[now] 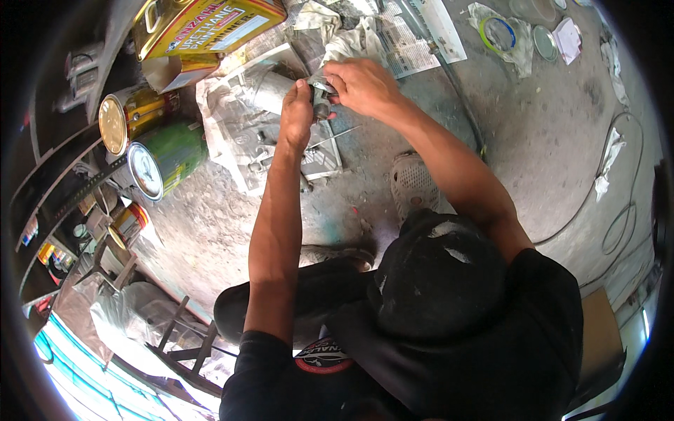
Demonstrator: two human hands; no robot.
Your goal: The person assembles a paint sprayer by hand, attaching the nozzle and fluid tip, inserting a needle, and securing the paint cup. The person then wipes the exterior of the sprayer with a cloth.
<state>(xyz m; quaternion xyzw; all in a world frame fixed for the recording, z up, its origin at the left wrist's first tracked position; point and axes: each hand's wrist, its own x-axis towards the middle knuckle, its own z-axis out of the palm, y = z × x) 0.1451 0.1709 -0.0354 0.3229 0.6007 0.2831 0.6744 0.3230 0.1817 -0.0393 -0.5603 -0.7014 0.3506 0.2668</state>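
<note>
My left hand (pixel 298 112) is closed round a metal spray gun (pixel 321 105), its thumb pointing up along the near side. From the right, my right hand (pixel 361 84) grips the same gun with bent fingers; its fingertips are partly hidden behind the metal. Just left of my hands is a whitish cup (pixel 270 91); whether it joins the gun cannot be made out. Beneath lie paint-stained newspaper sheets (pixel 228 151) with small metal parts (pixel 261 137) and thin rods. A crumpled white cloth (pixel 357 43) lies beyond my right hand.
A yellow and red rectangular can (pixel 210 31) stands at the far left. Two round paint cans, one yellow (pixel 144 112) and one green (pixel 175 158), lie nearer. A dark hose (pixel 456 88) crosses the floor on the right, near a blue-and-yellow ring (pixel 497 34) and a round lid (pixel 544 43).
</note>
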